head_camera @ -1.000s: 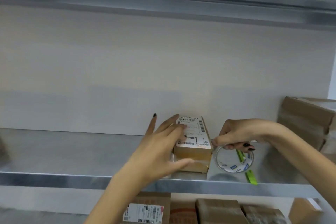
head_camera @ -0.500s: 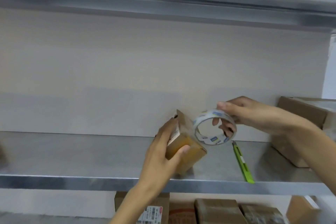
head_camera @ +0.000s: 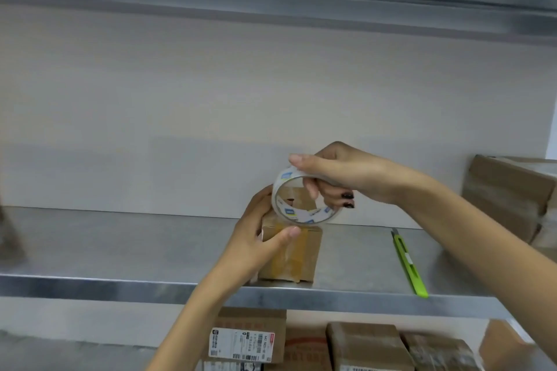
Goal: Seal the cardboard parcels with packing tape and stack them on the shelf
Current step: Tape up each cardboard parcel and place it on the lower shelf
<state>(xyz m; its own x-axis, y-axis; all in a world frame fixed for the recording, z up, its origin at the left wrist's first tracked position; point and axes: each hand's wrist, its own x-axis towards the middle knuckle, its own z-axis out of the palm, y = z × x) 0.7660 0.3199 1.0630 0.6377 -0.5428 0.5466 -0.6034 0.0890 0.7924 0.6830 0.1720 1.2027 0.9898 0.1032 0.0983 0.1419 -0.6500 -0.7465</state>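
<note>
Cardboard parcel (head_camera: 301, 253): upright on its small end on the steel shelf (head_camera: 120, 247), close to the front lip, with an amber tape strip down its near face.
Left hand (head_camera: 256, 238): wrapped round the parcel's left side, thumb pressed across the near face on the strip.
Right hand (head_camera: 340, 178): curled round the packing tape roll (head_camera: 301, 218), thumb on top of the band, fingers through the core.
Roll position: raised, just above and in front of the parcel's top; free end too faint to trace.
Step, as judged: laying another band over the parcel's top.
Risk, tipping: tall stance on a narrow base near the lip; likely to topple forward towards the lower parcels (head_camera: 247, 337) if tugged hard by the roll or let go by the left hand.
Risk, tape: prone to creasing or sticking to itself if pulled slack or askew, giving a poor seal.
Risk, cutting: green utility knife (head_camera: 408, 262) well to the right, near end at the lip; easily knocked off by the right forearm when reached for.
Further right: stack of cardboard boxes (head_camera: 509, 199), well apart from the work.
</note>
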